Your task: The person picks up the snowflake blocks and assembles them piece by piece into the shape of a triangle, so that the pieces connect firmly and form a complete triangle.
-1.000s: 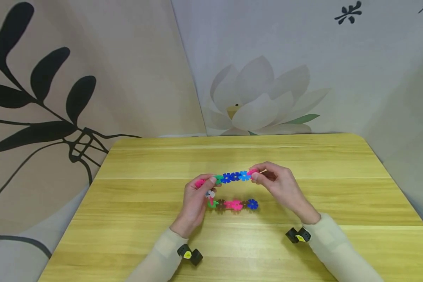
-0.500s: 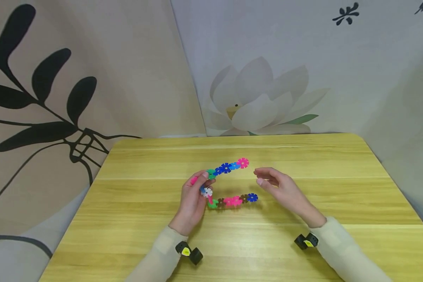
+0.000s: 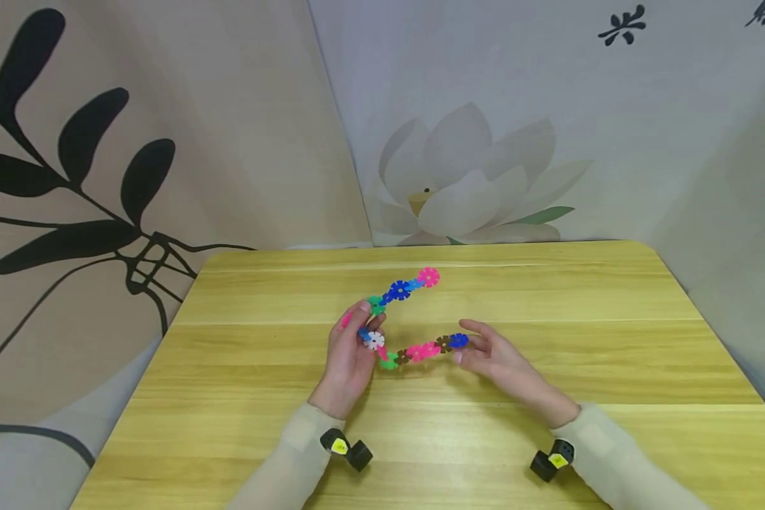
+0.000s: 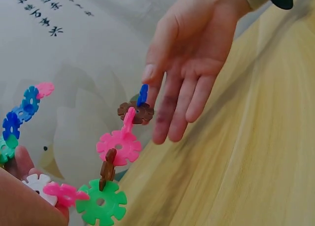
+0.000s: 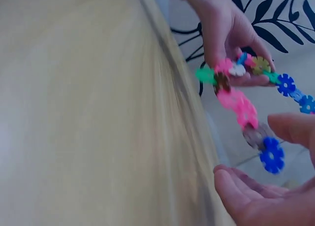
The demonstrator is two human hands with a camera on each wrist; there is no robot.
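Observation:
A chain of interlocking plastic snowflake discs (image 3: 424, 351) bends into an open U above the table. My left hand (image 3: 347, 365) grips it at the bend, beside a green disc (image 3: 376, 305) and a white disc (image 3: 375, 341). The far arm of the chain ends in a pink disc (image 3: 428, 277); the near arm ends in a dark blue disc (image 5: 272, 155). My right hand (image 3: 506, 365) is at that blue end, thumb and fingers spread around it. In the right wrist view a gap shows between the fingers and the disc. A yellowish disc (image 5: 260, 64) lies in the left palm.
The wooden table (image 3: 229, 425) spreads beneath both hands, its back edge against a patterned wall covering (image 3: 261, 142). Small black devices with yellow marks (image 3: 551, 460) sit at both wrists.
My right hand has let go of the pink end and moved down to the blue end. The chain has turned in my left hand, its pink end swinging up and left.

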